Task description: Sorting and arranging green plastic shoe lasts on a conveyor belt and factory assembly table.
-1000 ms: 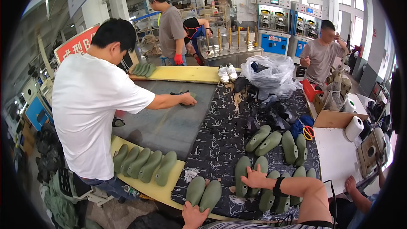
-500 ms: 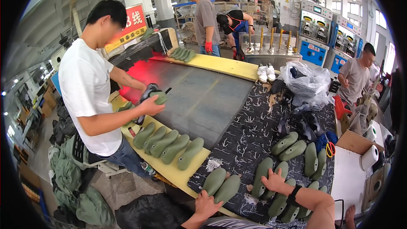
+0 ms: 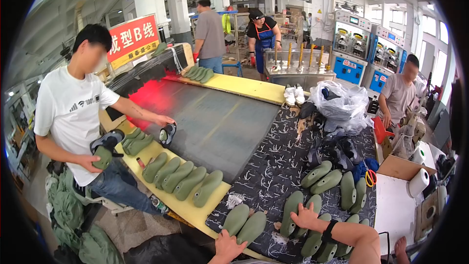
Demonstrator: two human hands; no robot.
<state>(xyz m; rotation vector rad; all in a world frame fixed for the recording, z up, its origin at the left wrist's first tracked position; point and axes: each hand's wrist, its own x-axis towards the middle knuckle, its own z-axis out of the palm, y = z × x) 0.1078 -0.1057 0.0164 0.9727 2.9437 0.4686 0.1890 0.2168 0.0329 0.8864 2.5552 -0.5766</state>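
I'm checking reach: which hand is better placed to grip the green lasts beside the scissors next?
Probably the right hand: it is nearer those lasts. The left hand is farther off, at the front-left pair.

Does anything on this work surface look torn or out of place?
Yes: the dark patterned cover looks worn. A ragged tan patch, possibly a tear, shows near the white shoes, and a crumpled pale patch lies beside the green shoe forms at the left hand. Whether scrap or tear, I can't tell.

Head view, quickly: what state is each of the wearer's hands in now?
Left hand: on the near ends of two green shoe lasts; grip cannot be told.
Right hand: open, fingers spread over another pair of green lasts.
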